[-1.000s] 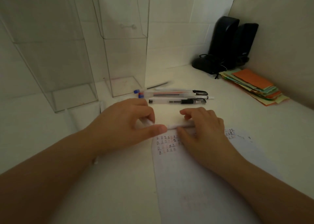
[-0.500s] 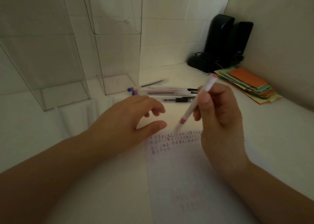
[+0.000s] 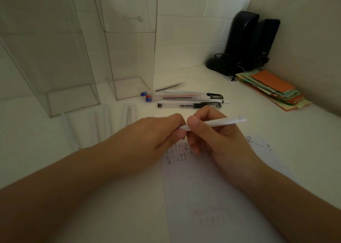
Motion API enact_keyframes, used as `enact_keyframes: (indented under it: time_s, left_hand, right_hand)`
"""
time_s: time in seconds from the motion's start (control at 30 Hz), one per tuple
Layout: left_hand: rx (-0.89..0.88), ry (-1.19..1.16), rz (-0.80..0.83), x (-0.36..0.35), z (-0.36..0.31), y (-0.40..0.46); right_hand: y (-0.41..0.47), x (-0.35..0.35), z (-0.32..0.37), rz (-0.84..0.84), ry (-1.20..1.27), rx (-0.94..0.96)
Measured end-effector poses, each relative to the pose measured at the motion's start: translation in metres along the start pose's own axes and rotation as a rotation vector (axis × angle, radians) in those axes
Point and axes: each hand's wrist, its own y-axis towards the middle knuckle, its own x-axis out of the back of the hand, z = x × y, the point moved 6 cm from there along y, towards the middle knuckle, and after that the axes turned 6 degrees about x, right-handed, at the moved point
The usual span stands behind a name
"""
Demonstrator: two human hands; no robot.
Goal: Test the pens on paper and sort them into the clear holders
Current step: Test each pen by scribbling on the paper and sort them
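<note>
A white pen lies nearly level between my two hands above the paper, whose top part carries small written marks. My right hand grips the pen's barrel with thumb and curled fingers. My left hand pinches the pen's left end. Several pens lie in a loose row on the desk just beyond my hands. Two tall clear holders stand at the back, one at the left and one in the middle; both look empty.
Several white pens or caps lie to the left of my hands. A black device with a cable sits in the far right corner. Next to it lies a stack of coloured paper. Walls close the desk behind and right.
The pen stood tilted upright in my right hand half a second ago; now it lies nearly level. My left hand, open then, has closed on its left end.
</note>
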Motion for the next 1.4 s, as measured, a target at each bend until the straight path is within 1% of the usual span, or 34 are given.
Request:
enact_keyframes:
  time_s: [0.13,0.23,0.27,0.33,0.43,0.5,0.57,0.6,0.7,0.77,0.83,0.93,1.0,1.1,1.4]
  left_hand:
    - [-0.023,0.073,-0.03,0.003,0.0,0.001]
    - [0.011,0.013,-0.004,0.004,0.001,0.0]
    - [0.037,-0.033,0.007,0.004,0.001,0.0]
    - [0.122,-0.085,0.038,0.002,0.004,0.001]
    - [0.179,0.017,0.089,-0.005,0.014,0.002]
    - [0.181,0.086,0.111,-0.007,0.02,0.002]
    - [0.169,0.105,0.128,-0.01,0.022,0.003]
    - [0.166,0.098,0.129,-0.01,0.023,0.003]
    - [0.15,0.073,0.116,-0.009,0.023,0.005]
    - [0.114,0.076,0.099,-0.008,0.022,0.005]
    - [0.07,0.086,0.091,-0.008,0.019,0.005]
    - [-0.001,0.11,0.06,-0.005,0.015,0.003]
    - [-0.023,0.122,0.083,-0.007,0.012,0.002]
    - [0.035,0.089,0.163,-0.011,0.009,0.003]
    - [0.078,0.048,0.16,-0.01,0.01,0.002]
  right_hand:
    - [0.0,-0.001,0.0,0.048,0.118,0.006]
    - [-0.002,-0.002,0.002,0.055,0.165,-0.006]
    - [-0.002,-0.002,0.003,0.025,0.157,-0.007]
    - [-0.003,0.004,0.005,-0.1,0.07,-0.012]
    - [-0.006,0.024,0.003,-0.347,-0.075,-0.076]
    - [-0.006,0.032,0.001,-0.417,-0.05,-0.134]
    - [-0.005,0.032,-0.001,-0.402,-0.012,-0.192]
    - [-0.004,0.031,-0.002,-0.377,-0.036,-0.211]
    - [-0.005,0.029,-0.002,-0.239,-0.266,-0.218]
    - [-0.005,0.025,-0.003,-0.153,-0.292,-0.207]
    - [-0.005,0.022,-0.001,-0.107,-0.342,-0.171]
    - [-0.004,0.016,0.0,-0.09,-0.404,-0.102]
    - [-0.004,0.014,-0.001,-0.097,-0.398,-0.074]
    - [-0.003,0.011,-0.003,-0.073,-0.399,-0.05]
    - [-0.004,0.008,-0.005,-0.022,-0.446,0.006]
